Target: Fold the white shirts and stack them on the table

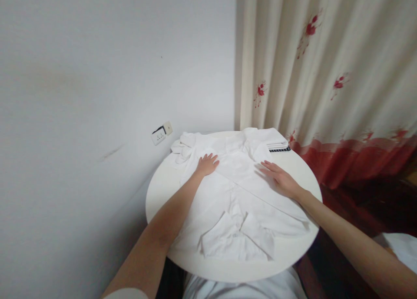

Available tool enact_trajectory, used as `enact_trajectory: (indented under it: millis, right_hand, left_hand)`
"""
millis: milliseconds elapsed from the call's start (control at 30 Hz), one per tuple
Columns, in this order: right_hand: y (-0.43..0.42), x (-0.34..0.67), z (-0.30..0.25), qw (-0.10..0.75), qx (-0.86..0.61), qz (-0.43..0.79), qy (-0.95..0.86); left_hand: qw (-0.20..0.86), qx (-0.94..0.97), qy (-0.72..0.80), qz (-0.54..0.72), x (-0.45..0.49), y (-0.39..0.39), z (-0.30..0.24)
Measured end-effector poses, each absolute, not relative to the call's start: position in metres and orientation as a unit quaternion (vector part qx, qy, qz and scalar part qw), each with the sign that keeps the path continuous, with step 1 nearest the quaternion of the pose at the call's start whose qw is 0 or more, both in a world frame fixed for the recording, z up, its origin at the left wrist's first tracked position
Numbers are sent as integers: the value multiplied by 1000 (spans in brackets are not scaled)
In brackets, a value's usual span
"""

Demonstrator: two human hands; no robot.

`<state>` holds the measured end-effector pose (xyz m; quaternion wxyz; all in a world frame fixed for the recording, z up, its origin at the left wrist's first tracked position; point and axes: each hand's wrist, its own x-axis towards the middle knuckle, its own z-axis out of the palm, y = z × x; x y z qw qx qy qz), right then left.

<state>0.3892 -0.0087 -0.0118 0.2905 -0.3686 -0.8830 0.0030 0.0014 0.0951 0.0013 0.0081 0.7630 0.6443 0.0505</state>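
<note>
A white collared shirt (224, 199) is spread over the round table, its collar towards me and its front showing wrinkles. My left hand (207, 164) lies flat on the far left part of the shirt, fingers spread. Over the right side of the shirt is my right hand (282, 179), fingers stretched out and slightly blurred; whether it presses on the cloth I cannot tell. Neither hand grips anything. One bunched part of the shirt lies at the far left of the table.
The round white table (159, 190) stands close to a pale wall (114, 64) with a socket (158, 135). Folded white cloth (269, 138) lies at the far right edge over a black-and-white edged item (279, 150). A flowered curtain (293, 73) hangs behind.
</note>
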Motion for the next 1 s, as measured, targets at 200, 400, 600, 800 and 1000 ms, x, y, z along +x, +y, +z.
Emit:
enact_trajectory:
  millis: [200,400,600,800,1000]
  right_hand:
    - [-5,384,-24,231,-417,26,-879]
    - [-3,384,-25,217,-443,23,-869]
    - [-7,381,-20,216,-452,19,-865]
    - [-10,380,-17,220,-451,15,-865]
    - [-10,380,-17,220,-453,13,-864]
  left_hand:
    - [6,727,684,54,-3,98,-2]
    - [-5,700,711,64,-8,101,-2]
    - [-19,753,654,74,-4,95,4]
    - [3,785,617,49,-1,93,7]
    - [6,787,615,50,-3,93,5]
